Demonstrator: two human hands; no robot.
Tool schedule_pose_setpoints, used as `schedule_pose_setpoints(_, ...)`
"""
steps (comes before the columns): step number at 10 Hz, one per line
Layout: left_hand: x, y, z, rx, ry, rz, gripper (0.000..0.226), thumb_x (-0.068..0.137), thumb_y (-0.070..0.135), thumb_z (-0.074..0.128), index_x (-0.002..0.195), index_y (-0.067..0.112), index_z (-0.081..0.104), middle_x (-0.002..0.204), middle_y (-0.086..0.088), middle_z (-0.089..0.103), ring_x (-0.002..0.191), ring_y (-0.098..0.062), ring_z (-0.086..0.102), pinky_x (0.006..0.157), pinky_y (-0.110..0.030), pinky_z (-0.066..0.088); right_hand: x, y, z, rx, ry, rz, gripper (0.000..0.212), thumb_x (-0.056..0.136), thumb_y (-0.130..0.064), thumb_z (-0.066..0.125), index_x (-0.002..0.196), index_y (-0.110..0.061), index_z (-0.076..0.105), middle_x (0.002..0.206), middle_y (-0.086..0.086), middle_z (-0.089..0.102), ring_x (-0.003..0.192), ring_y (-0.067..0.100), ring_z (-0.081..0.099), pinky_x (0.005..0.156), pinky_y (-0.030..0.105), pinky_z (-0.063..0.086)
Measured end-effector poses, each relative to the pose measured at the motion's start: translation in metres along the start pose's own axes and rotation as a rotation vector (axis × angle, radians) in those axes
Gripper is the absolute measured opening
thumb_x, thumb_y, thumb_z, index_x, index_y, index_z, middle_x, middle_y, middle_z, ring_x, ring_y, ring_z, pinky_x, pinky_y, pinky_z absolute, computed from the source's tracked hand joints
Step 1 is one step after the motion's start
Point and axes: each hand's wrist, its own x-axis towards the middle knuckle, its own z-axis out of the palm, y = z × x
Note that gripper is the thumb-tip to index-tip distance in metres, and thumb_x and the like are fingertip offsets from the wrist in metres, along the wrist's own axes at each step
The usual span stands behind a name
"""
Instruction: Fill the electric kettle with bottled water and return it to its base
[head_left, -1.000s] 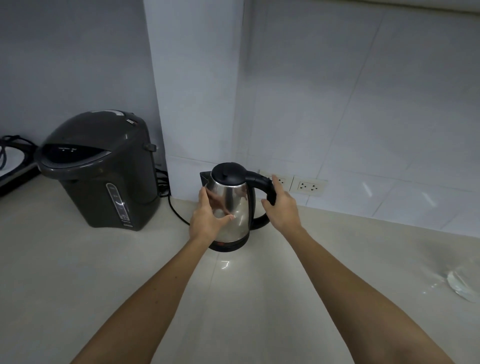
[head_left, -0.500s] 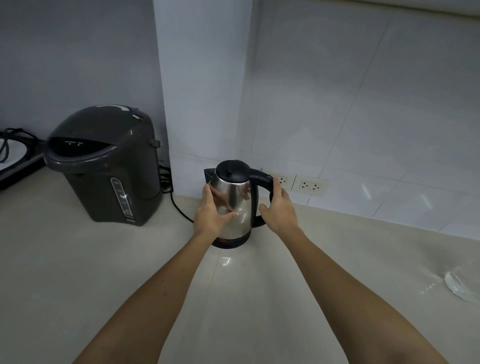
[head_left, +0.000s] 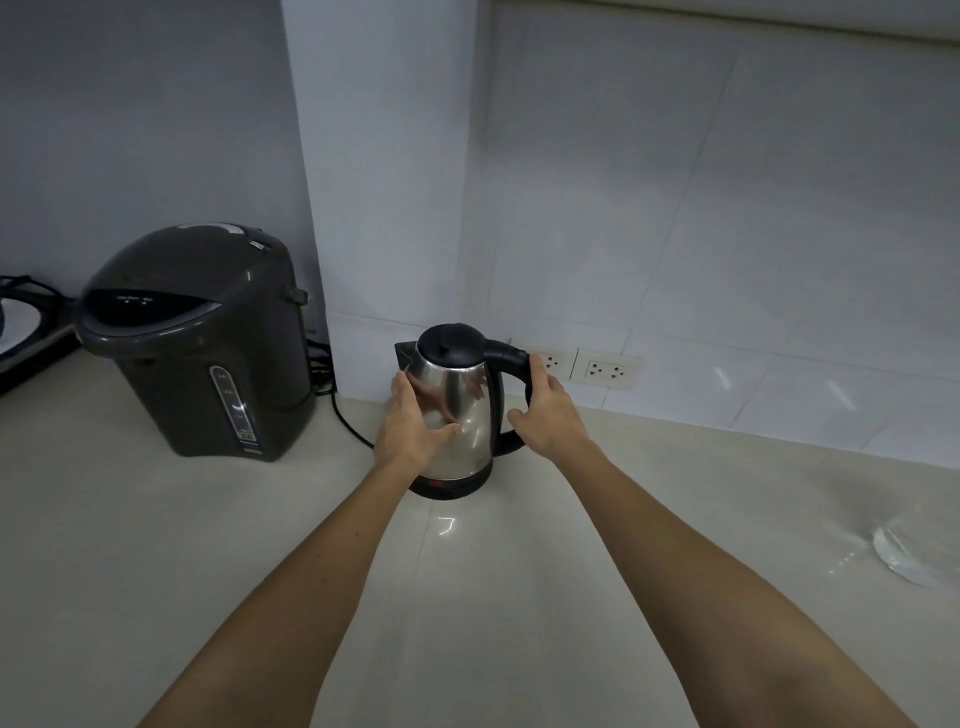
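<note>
A stainless-steel electric kettle (head_left: 460, 410) with a black lid stands upright on its round black base (head_left: 449, 487) on the pale counter, close to the wall corner. My left hand (head_left: 410, 428) lies flat against the left side of its steel body, thumb across the front. My right hand (head_left: 545, 410) is at the black handle (head_left: 511, 358), fingers curled over its upper part and the thumb held off near the lower end. A clear plastic object (head_left: 906, 556), possibly a bottle, lies at the right edge, only partly visible.
A large dark grey hot-water dispenser (head_left: 202, 343) stands left of the kettle, with a black cord (head_left: 345, 421) running along the counter between them. Two wall sockets (head_left: 587, 369) sit behind the handle. A stove edge (head_left: 31, 338) shows at far left.
The kettle has stayed on its base with both hands on it. My right thumb has loosened from the handle. The view has shifted slightly.
</note>
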Motion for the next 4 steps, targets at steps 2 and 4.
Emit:
schedule_pose_setpoints(2,-0.004,0.024,-0.023,0.164,0.098,0.117,0.098,0.086,0.051,0.061,0.153,0.013,0.0,0.161,-0.008,0.002,0.148,-0.027,0.01,0.116,-0.048,0.019,0.001,0.01,-0.025,-0.187,-0.038,-0.043,0.077,0.093,-0.031,0.052,0.153,-0.026,0.005,0.16,0.008,0.011,0.147,0.027,0.014,0.113,0.05,0.03)
schedule_pose_setpoints(4,-0.011,0.098,-0.026,0.42,0.021,0.333,0.076,0.097,0.05,0.037,0.153,0.011,0.003,0.161,-0.01,0.0,0.149,-0.026,0.0,0.118,-0.05,0.005,-0.009,0.045,-0.094,-0.374,0.039,-0.063,0.072,0.098,-0.043,0.04,0.154,-0.022,0.0,0.163,0.003,0.0,0.149,0.026,0.001,0.118,0.052,0.017)
